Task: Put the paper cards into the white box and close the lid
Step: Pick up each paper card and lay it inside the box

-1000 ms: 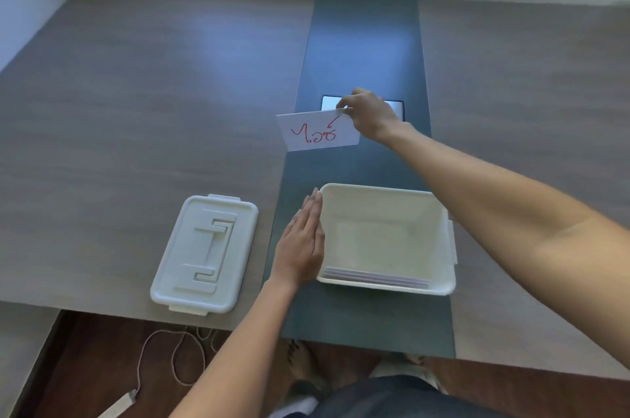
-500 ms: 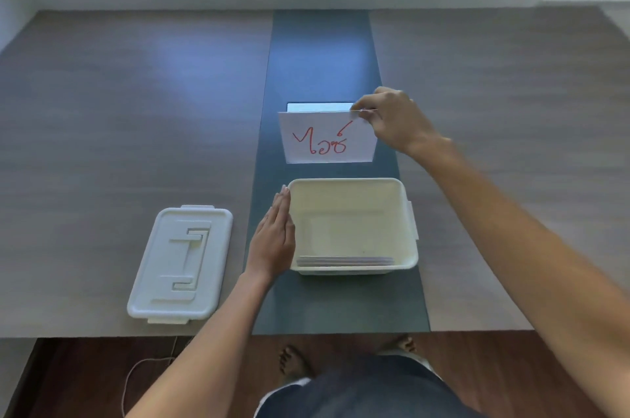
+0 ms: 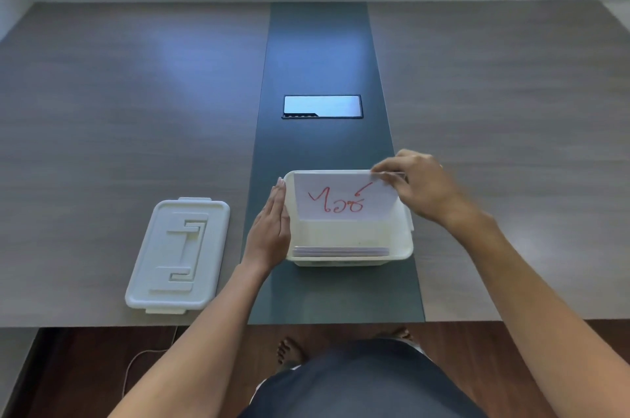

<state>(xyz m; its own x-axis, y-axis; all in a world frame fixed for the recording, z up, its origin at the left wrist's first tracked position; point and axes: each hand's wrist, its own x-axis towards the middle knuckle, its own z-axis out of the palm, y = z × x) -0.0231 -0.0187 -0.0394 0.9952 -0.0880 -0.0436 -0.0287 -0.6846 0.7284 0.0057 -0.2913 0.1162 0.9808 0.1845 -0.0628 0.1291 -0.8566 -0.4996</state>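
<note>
The white box [image 3: 351, 259] stands open on the dark centre strip near the table's front edge. My right hand [image 3: 422, 189] pinches the top right corner of a white paper card [image 3: 341, 201] with red writing, held upright inside the box against its far wall. Several other cards [image 3: 341, 251] stand stacked along the box's near wall. My left hand [image 3: 271, 230] lies flat with straight fingers against the box's left outer side. The white lid [image 3: 177, 255] lies flat on the table to the left of the box.
A dark rectangular hatch with a shiny cover [image 3: 323, 106] is set in the centre strip beyond the box. The table's front edge [image 3: 102, 323] runs close below the lid. A white cable [image 3: 136, 363] lies on the wooden floor.
My right hand has brought the red-lettered card from above the far strip down and toward me into the box. My left hand stays against the box's left side.
</note>
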